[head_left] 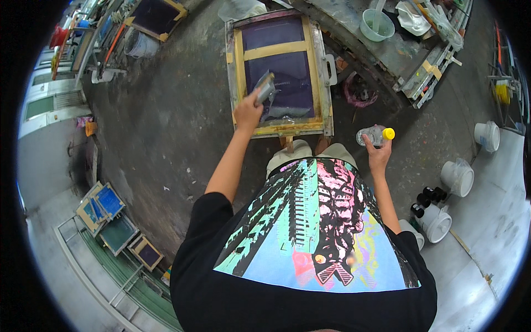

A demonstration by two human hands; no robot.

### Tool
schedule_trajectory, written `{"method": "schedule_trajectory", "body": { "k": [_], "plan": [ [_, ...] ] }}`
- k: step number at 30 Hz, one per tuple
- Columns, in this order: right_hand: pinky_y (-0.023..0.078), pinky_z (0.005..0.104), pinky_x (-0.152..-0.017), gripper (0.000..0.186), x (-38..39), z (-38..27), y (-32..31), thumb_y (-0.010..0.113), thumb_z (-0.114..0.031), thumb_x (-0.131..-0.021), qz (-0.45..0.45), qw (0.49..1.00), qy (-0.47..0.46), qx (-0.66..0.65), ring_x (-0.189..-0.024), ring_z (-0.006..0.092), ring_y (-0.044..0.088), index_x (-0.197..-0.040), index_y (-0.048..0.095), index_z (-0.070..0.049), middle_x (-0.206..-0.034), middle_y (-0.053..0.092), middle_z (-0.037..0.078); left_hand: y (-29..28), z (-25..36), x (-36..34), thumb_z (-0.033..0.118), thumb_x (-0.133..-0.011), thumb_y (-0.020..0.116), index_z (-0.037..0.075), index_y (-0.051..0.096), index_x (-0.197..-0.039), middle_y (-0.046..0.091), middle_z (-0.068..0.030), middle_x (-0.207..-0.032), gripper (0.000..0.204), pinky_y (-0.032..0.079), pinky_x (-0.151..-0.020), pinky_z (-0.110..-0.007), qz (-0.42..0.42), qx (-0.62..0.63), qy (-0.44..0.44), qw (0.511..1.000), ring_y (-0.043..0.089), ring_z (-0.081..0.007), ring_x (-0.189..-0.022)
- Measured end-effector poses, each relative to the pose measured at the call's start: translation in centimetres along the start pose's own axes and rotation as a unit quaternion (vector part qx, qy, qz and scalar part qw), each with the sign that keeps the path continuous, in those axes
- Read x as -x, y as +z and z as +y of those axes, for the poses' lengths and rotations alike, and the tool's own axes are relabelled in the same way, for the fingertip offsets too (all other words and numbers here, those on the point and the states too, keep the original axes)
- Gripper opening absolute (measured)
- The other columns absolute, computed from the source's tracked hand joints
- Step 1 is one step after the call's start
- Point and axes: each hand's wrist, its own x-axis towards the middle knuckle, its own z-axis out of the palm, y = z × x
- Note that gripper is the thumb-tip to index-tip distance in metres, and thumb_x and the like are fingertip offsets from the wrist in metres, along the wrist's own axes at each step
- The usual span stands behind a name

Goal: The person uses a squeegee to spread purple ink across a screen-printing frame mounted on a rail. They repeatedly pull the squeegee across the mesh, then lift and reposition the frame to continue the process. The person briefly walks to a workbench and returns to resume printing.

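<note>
A screen-printing frame (pixel 327 113) with dark purple mesh (pixel 296 88) and tan tape along its edges lies in front of me. One tape strip (pixel 275 50) crosses its upper part. Over the mesh, my left hand (pixel 248 115) is closed round a flat grey tool (pixel 266 88) that looks like a wide scraper; its exact kind is unclear. Shiny, clear wet-looking material (pixel 285 112) shows on the lower mesh. To the right, apart from the frame, my right hand (pixel 379 156) grips a clear plastic bottle (pixel 369 135) with a yellow cap.
At the upper right, a cluttered workbench (pixel 354 27) carries a pale green bowl (pixel 377 25). A pink plastic bag (pixel 358 94) sits below it. White buckets (pixel 458 176) line the right wall. More screens (pixel 119 233) lean at lower left; a bucket (pixel 141 44) stands at upper left.
</note>
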Motion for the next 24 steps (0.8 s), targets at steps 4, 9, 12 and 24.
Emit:
{"method": "schedule_trajectory", "body": {
  "k": [4,9,12,24],
  "plan": [
    [0.054,0.0342,-0.091,0.053,0.1,0.6,1.0,0.09,-0.02,-0.082,-0.018,1.0,0.007,-0.013,-0.1,0.0193,0.069,-0.123,0.062,0.001,-0.111,0.071,0.011,1.1,-2.2,-5.2,0.02,-0.081,0.071,0.023,0.073,-0.122,0.076,-0.0127,-0.102,0.042,0.056,-0.083,-0.05,0.05,-0.031,-0.081,0.995,0.072,-0.0375,-0.096],
    [0.053,0.0343,-0.095,0.054,2.9,1.5,0.2,0.087,-0.015,-0.084,0.011,0.999,0.027,-0.039,-0.107,0.0194,0.067,-0.127,0.06,0.002,-0.118,0.069,0.011,1.2,-3.7,-1.6,0.02,-0.081,0.07,0.025,0.073,-0.124,0.076,-0.0146,-0.103,0.043,0.055,-0.085,-0.051,-0.008,-0.042,-0.114,0.993,0.071,-0.0387,-0.097],
    [0.053,0.0359,-0.094,0.054,3.1,2.9,-0.3,0.089,-0.018,-0.082,0.041,0.998,0.026,-0.037,-0.103,0.0219,0.068,-0.124,0.062,0.002,-0.114,0.07,0.012,1.7,-4.4,2.3,0.021,-0.08,0.07,0.024,0.072,-0.127,0.076,-0.0148,-0.105,0.047,0.055,-0.086,-0.051,-0.01,-0.025,-0.119,0.992,0.071,-0.0386,-0.097],
    [0.052,0.0339,-0.093,0.055,-0.4,-0.6,0.4,0.088,-0.017,-0.082,-0.037,0.999,-0.006,-0.013,-0.102,0.0178,0.066,-0.127,0.06,-0.003,-0.113,0.07,0.009,5.0,-1.0,6.3,0.012,-0.076,0.075,0.023,0.072,-0.121,0.074,-0.0013,-0.124,0.046,0.049,-0.086,-0.043,-0.092,-0.051,0.234,0.966,0.068,-0.021,-0.114]
  ]
}}
